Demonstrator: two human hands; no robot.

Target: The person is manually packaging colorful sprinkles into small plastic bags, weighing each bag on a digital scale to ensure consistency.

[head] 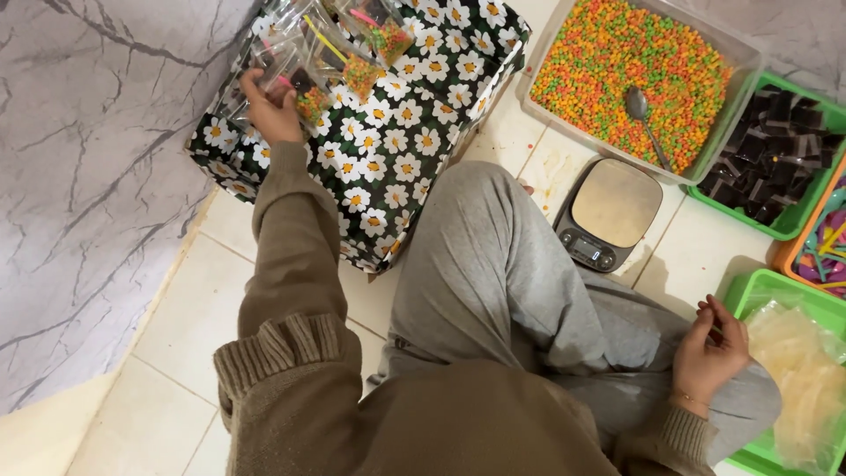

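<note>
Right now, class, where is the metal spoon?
In the head view, upper right: the spoon lies on the coloured beads in the clear tub, just above the kitchen scale.

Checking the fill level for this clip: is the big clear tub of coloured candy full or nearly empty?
Nearly full. Coloured candy covers the clear tub almost to its rim, hiding the bottom; a metal spoon lies on top.

left hand point(271, 110) gripping filled bag point(300, 88) over daisy-print box point(397, 167), right hand point(709, 353) near green tray point(749, 295)
</note>
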